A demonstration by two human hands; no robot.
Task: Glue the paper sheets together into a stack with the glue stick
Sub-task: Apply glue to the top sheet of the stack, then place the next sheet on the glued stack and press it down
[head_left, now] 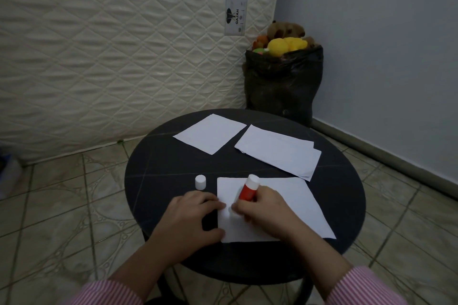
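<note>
Head cam puts you mid gluing pass: your right hand [262,208] has its fingers wrapped round the red glue stick [248,190], business end down on the near sheet [285,205] close to its left edge. The white cap [200,182] stands on the round table [153,181] just left of that sheet. Your left hand [195,218] lies flat with fingers loosely together, tips pinning the sheet's left edge. Looks like the first sheet is getting coated. Next you'll want one from the back, either the single sheet [210,132] or the overlapping pair [280,150], squared up and pressed down before the glue dries.
</note>
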